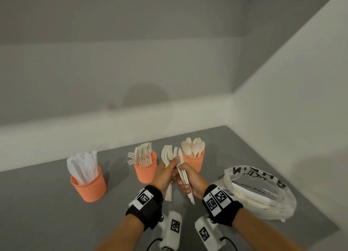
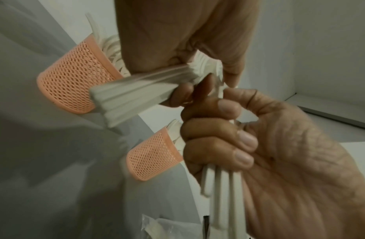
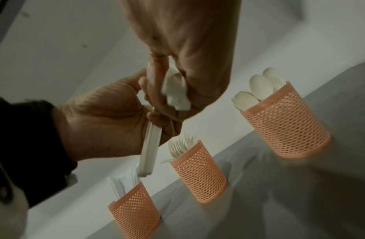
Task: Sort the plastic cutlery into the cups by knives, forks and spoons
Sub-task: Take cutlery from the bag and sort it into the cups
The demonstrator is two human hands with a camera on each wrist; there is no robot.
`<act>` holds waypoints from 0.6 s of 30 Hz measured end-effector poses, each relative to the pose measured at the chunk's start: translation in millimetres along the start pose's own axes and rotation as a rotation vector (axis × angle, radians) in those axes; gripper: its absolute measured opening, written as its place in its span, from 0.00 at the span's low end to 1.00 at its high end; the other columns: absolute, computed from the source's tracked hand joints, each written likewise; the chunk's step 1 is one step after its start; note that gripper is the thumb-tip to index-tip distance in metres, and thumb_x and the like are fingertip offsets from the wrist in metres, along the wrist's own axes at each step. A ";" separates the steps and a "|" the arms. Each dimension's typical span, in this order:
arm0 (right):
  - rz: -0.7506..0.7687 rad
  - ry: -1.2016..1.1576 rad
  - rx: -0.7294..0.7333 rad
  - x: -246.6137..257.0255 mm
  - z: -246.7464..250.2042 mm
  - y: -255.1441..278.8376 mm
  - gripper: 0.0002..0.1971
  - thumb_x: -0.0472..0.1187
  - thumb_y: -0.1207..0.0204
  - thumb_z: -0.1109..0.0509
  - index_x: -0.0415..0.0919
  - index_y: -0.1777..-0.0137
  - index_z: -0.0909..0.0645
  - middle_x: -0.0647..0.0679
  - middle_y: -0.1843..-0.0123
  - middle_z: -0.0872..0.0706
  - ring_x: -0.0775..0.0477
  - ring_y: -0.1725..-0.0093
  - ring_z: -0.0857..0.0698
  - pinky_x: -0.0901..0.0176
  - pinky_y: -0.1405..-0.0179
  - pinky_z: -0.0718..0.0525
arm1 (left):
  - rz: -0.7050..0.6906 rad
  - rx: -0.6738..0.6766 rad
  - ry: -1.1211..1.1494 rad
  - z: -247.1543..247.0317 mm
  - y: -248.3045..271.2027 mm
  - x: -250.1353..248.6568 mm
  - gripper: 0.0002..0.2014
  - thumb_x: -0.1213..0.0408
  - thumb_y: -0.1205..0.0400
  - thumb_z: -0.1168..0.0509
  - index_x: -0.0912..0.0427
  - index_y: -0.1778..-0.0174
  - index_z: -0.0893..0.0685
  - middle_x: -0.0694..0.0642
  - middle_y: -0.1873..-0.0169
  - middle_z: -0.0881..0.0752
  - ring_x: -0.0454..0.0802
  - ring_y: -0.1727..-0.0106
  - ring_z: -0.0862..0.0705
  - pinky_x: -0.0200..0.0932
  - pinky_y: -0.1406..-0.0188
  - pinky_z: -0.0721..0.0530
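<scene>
Head view: both hands over the middle of the grey table [image 1: 47, 203], each gripping a bundle of pale cutlery.

Left hand [image 1: 164, 172] curled round a bunch of forks [image 1: 167, 153], tines up; right hand [image 1: 191, 181] curled round a flatter bunch of knives [image 1: 185, 177], handles pointing down toward the near edge. The two hands touch, fingers meeting between the bundles. Three orange mesh cups stand in a slanting row toward the far edge: knife cup [image 1: 88, 186] left and nearest, fork cup [image 1: 146, 169] in the middle, spoon cup [image 1: 194, 161] right, near the far right corner. Hands sit just in front of the fork and spoon cups. Plastic bag [image 1: 263, 190] with more cutlery lies along the right edge, beside the right wrist. Open grey surface lies left of the knife cup and along the near left edge.
</scene>
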State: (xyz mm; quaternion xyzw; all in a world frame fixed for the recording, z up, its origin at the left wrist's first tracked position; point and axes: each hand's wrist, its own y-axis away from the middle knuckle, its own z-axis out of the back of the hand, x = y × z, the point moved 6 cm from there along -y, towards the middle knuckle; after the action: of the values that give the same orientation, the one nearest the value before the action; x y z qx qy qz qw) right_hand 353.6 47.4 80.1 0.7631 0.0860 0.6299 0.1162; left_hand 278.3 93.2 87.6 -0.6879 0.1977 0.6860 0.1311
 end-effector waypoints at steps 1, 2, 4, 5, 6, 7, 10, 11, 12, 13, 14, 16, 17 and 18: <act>-0.007 0.006 0.008 0.4 0.1 0.3 0.19 0.47 0.18 0.53 0.39 0.64 0.27 0.52 0.81 0.24 0.59 0.88 0.40 0.70 0.89 0.41 | -0.005 -0.007 -0.013 0.7 -1.2 -1.6 0.18 0.56 0.17 0.40 0.58 0.72 0.26 0.54 0.82 0.31 0.46 0.81 0.31 0.34 0.81 0.34; -0.007 0.022 0.015 0.9 0.0 0.8 0.19 0.46 0.18 0.52 0.39 0.63 0.27 0.53 0.81 0.24 0.59 0.88 0.39 0.70 0.89 0.41 | -0.004 -0.014 -0.025 1.2 -2.7 -3.4 0.18 0.59 0.17 0.41 0.57 0.74 0.27 0.54 0.82 0.31 0.46 0.81 0.32 0.34 0.81 0.34; -0.005 0.080 0.023 1.4 -1.2 -0.1 0.18 0.46 0.17 0.51 0.38 0.62 0.27 0.52 0.82 0.25 0.58 0.88 0.39 0.71 0.89 0.41 | 0.011 -0.034 -0.028 3.0 -6.4 -4.3 0.17 0.64 0.19 0.41 0.57 0.76 0.28 0.55 0.82 0.32 0.47 0.80 0.34 0.37 0.79 0.34; -0.003 0.104 0.021 0.9 -2.2 -0.4 0.18 0.47 0.16 0.51 0.38 0.62 0.27 0.51 0.82 0.26 0.58 0.88 0.39 0.71 0.89 0.41 | 0.021 -0.043 -0.017 4.1 -7.7 -3.9 0.16 0.66 0.20 0.42 0.58 0.76 0.28 0.55 0.83 0.32 0.48 0.80 0.34 0.39 0.78 0.35; 0.008 0.121 0.017 0.6 -2.7 -1.2 0.19 0.49 0.15 0.51 0.39 0.61 0.27 0.50 0.81 0.27 0.58 0.88 0.38 0.71 0.89 0.40 | 0.027 -0.048 0.000 4.6 -9.3 -3.8 0.16 0.67 0.21 0.42 0.59 0.76 0.29 0.55 0.83 0.32 0.49 0.79 0.34 0.41 0.78 0.35; 0.026 0.131 0.012 0.2 -2.9 -2.5 0.20 0.51 0.15 0.51 0.39 0.60 0.27 0.50 0.80 0.26 0.58 0.88 0.37 0.71 0.88 0.39 | 0.029 -0.052 0.012 5.2 -11.0 -3.0 0.16 0.67 0.21 0.42 0.60 0.76 0.29 0.56 0.83 0.32 0.51 0.79 0.33 0.43 0.78 0.35; 0.088 0.188 -0.015 0.7 0.0 -5.9 0.23 0.56 0.15 0.53 0.39 0.54 0.24 0.48 0.78 0.25 0.58 0.87 0.34 0.70 0.87 0.35 | 0.020 -0.099 0.006 7.1 -17.0 -1.3 0.12 0.64 0.19 0.41 0.62 0.69 0.25 0.57 0.79 0.26 0.49 0.78 0.29 0.39 0.79 0.32; 0.103 0.216 -0.038 1.2 2.7 -7.1 0.23 0.56 0.15 0.53 0.40 0.51 0.23 0.48 0.77 0.25 0.57 0.87 0.32 0.70 0.87 0.33 | 0.025 -0.125 0.011 8.0 -18.9 0.0 0.12 0.63 0.17 0.42 0.63 0.66 0.24 0.58 0.77 0.24 0.47 0.78 0.27 0.38 0.79 0.30; 0.118 0.247 -0.072 1.4 6.5 -9.4 0.20 0.54 0.14 0.53 0.42 0.47 0.23 0.48 0.76 0.24 0.57 0.85 0.29 0.69 0.86 0.29 | 0.034 -0.158 0.039 9.8 -20.4 1.6 0.13 0.61 0.16 0.43 0.63 0.64 0.23 0.58 0.75 0.22 0.47 0.77 0.26 0.38 0.77 0.28; 0.130 0.278 -0.116 2.3 11.3 -12.0 0.18 0.51 0.14 0.52 0.43 0.44 0.24 0.50 0.75 0.22 0.57 0.82 0.25 0.68 0.84 0.25 | 0.053 -0.205 0.095 12.7 -20.8 3.1 0.13 0.61 0.15 0.43 0.63 0.62 0.23 0.57 0.75 0.20 0.48 0.76 0.24 0.40 0.74 0.25; 0.138 0.316 -0.168 3.3 17.2 -14.5 0.15 0.48 0.13 0.51 0.42 0.44 0.24 0.51 0.72 0.21 0.57 0.78 0.22 0.69 0.79 0.23 | 0.073 -0.262 0.173 17.2 -21.5 5.3 0.11 0.61 0.15 0.43 0.62 0.61 0.24 0.56 0.76 0.19 0.50 0.74 0.22 0.44 0.70 0.21; 0.109 0.362 -0.246 4.3 29.9 -19.5 0.13 0.41 0.14 0.49 0.41 0.55 0.25 0.50 0.68 0.22 0.56 0.71 0.23 0.70 0.71 0.25 | 0.090 -0.366 0.294 26.9 -22.2 7.0 0.10 0.62 0.16 0.41 0.61 0.63 0.24 0.54 0.79 0.20 0.51 0.77 0.19 0.46 0.67 0.18; 0.077 0.350 -0.265 3.5 36.0 -22.1 0.14 0.38 0.15 0.48 0.42 0.60 0.25 0.49 0.68 0.23 0.54 0.71 0.25 0.69 0.72 0.26 | 0.091 -0.400 0.318 31.3 -23.3 8.0 0.12 0.63 0.16 0.40 0.60 0.65 0.25 0.54 0.81 0.23 0.49 0.81 0.20 0.43 0.72 0.18; 0.052 0.340 -0.277 3.3 41.1 -24.1 0.15 0.36 0.16 0.48 0.43 0.62 0.25 0.48 0.69 0.24 0.53 0.72 0.26 0.67 0.73 0.27 | 0.090 -0.420 0.324 35.4 -25.2 9.5 0.13 0.63 0.16 0.40 0.60 0.68 0.26 0.54 0.81 0.26 0.47 0.84 0.22 0.40 0.78 0.19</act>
State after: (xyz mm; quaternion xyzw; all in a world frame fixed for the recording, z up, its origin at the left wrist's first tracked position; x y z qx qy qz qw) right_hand 394.9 68.6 68.9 0.6245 -0.0027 0.7581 0.1877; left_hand 257.9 130.6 74.9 -0.7912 0.0998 0.5982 -0.0786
